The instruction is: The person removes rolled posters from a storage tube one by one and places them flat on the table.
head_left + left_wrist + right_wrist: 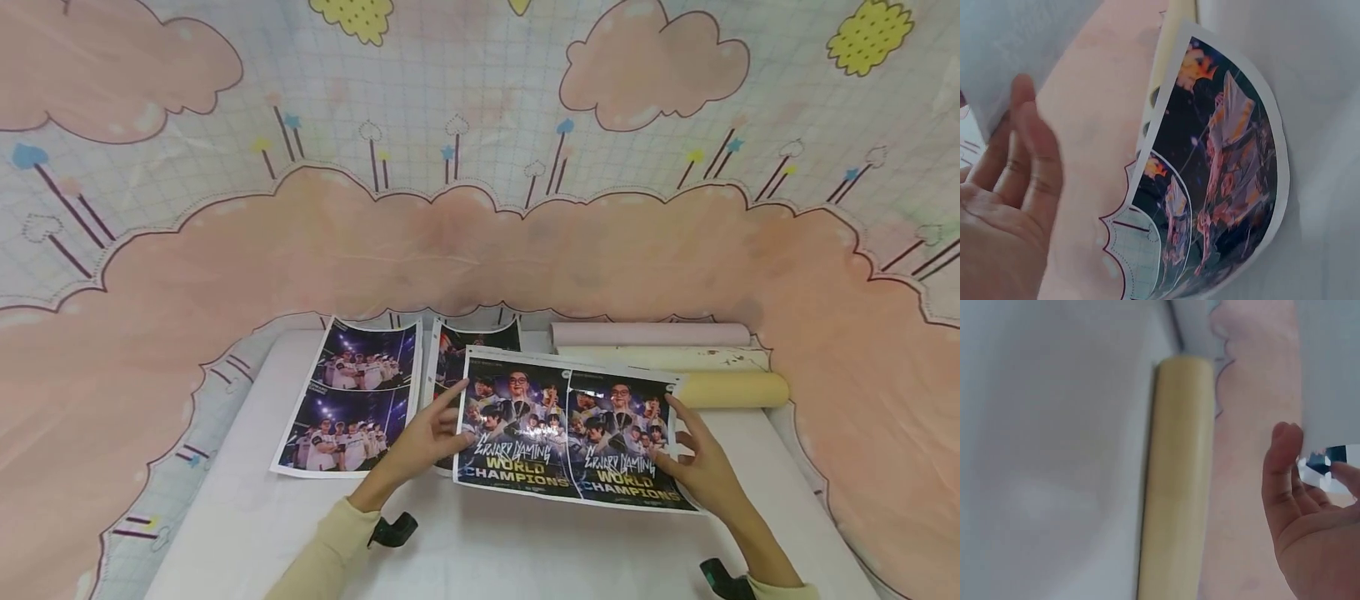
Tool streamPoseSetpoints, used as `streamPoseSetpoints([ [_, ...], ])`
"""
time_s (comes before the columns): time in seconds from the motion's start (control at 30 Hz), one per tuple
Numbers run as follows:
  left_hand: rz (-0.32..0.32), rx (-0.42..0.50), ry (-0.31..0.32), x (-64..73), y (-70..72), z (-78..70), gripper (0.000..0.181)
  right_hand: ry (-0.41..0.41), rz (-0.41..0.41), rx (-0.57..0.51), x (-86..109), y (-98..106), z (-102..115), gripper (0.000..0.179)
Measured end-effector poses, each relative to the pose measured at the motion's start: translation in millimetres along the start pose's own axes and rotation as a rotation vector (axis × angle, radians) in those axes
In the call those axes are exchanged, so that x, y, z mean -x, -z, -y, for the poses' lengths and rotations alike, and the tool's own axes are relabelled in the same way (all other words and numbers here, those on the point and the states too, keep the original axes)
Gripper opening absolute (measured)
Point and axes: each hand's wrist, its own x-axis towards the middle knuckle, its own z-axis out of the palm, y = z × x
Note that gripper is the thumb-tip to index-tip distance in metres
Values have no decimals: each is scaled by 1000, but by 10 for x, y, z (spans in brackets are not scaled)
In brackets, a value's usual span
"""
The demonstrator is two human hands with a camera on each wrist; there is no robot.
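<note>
A glossy poster sheet (517,408) hangs slightly tilted above the table, with two matching "World Champions" panels facing the head camera. My left hand (416,446) holds its left edge, thumb on the front. On the opposite edge, my right hand (705,467) grips the sheet between thumb and fingers. Its pale back (1022,37) shows at upper left in the left wrist view, by the fingers of my left hand (1013,175). Behind it lies a second print (487,339), partly covered; its curled, glossy surface (1229,162) fills much of the left wrist view.
Another print (360,400) with two group photos lies at left on the white table (232,517). At the back right lie a pink roll (648,334), a cream roll (697,358) and a yellow roll (738,389). A cloud-patterned cloth (465,250) rises behind.
</note>
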Motion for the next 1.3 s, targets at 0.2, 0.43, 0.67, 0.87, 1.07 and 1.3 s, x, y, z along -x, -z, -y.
streamPoseSetpoints([
  [0.2,89,-88,39,-62,-135,29,90,54,27,145,6,125,-164,96],
  [0.43,149,-195,53,-97,-340,18,95,90,30,223,6,270,-312,99],
  [0.67,140,-193,39,-196,-655,-13,97,72,32,272,2,424,-454,101],
  [0.87,128,-178,63,-305,-982,-46,99,21,23,316,3,559,-588,97],
  [1.07,133,-202,138,-392,-1254,-7,100,-21,7,330,40,645,-740,96],
  [1.3,152,-313,179,-496,-1480,48,101,-81,29,347,75,719,-899,94],
])
